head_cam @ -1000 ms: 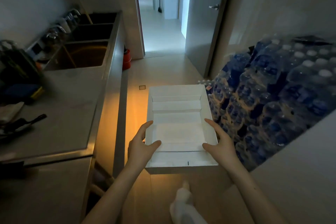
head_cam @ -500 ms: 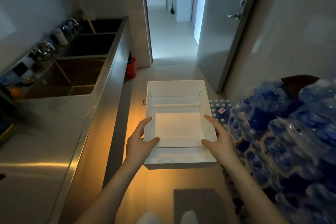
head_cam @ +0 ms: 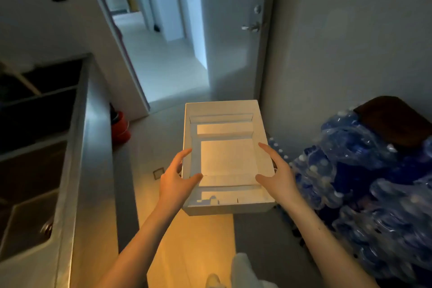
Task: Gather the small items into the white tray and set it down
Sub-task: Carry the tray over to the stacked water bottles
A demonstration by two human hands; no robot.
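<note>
I carry a white tray (head_cam: 221,106) level in front of me, above the floor. Its inside shows only white cardboard folds and a flat white panel; I see no small items in it. My left hand (head_cam: 176,176) grips the tray's left wall, thumb over the rim and fingers outside. My right hand (head_cam: 278,175) grips the right wall the same way.
A steel counter (head_cam: 93,170) with sink basins (head_cam: 30,170) runs along the left. Shrink-wrapped packs of water bottles (head_cam: 364,184) are stacked on the right. An open doorway (head_cam: 163,65) to a corridor lies ahead, beside a grey door (head_cam: 233,42). A red container (head_cam: 121,128) stands on the floor.
The view has advanced along the counter toward the doorway and turned a little right. The tray stays held in both hands, unchanged in grip.
</note>
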